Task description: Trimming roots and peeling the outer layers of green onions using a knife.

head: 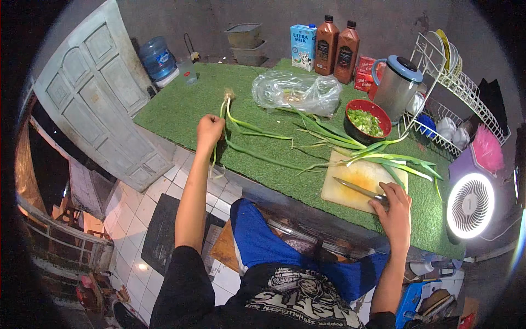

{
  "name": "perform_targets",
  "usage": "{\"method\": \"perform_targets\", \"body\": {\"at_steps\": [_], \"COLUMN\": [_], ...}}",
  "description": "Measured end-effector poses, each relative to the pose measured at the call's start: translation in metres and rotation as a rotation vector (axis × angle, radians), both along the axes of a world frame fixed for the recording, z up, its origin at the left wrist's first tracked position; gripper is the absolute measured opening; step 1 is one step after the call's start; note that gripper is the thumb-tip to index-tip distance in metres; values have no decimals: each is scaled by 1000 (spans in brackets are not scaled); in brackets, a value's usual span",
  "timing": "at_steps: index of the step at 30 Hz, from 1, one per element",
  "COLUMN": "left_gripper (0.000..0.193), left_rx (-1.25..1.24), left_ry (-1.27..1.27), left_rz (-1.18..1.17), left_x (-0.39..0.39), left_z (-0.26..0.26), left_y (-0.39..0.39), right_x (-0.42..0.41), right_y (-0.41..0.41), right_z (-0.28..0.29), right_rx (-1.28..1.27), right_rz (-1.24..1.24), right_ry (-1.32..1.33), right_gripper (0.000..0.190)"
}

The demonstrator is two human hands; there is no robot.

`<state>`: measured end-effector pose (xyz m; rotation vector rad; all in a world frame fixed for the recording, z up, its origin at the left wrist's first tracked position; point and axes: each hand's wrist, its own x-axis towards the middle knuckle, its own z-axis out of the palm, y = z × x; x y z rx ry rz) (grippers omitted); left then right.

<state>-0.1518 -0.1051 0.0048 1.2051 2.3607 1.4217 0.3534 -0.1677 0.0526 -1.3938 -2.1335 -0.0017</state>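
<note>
My left hand (211, 128) has its fingers pinched together at the stalks of a spring onion bunch (242, 123), whose roots point to the back; whether it grips a stalk is hard to tell. At the right, my right hand (392, 205) is around the handle of a kitchen knife (356, 187), its blade lying over the white cutting board (341, 193) with a yellow stain. More spring onions (365, 156) lie across the board's back edge. Behind them stands a red and black bowl (351, 131) of chopped green onion (365, 122).
A clear plastic bag (296, 92) lies on the green turf-like table cover (263, 160). Behind are a milk carton (303, 47), two brown bottles (326, 47) and a blue-lidded jug (394, 90). A dish rack (444, 82) and a lit round fan (470, 205) stand at the right.
</note>
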Motion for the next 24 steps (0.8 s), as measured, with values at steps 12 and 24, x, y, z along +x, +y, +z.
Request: {"method": "perform_targets", "body": {"at_steps": [12, 24], "left_gripper": [12, 29], "left_rx": [418, 511], "left_ry": [-222, -471], "left_rz": [-274, -514], "left_x": [75, 112], "left_z": [35, 84], "left_y": [-117, -152], "right_x": [-208, -285], "right_y": [44, 67], "right_z": [34, 68], "right_rx": [-161, -643], "right_rz": [620, 1000], "right_ry": [627, 914], "right_gripper": [38, 25]}}
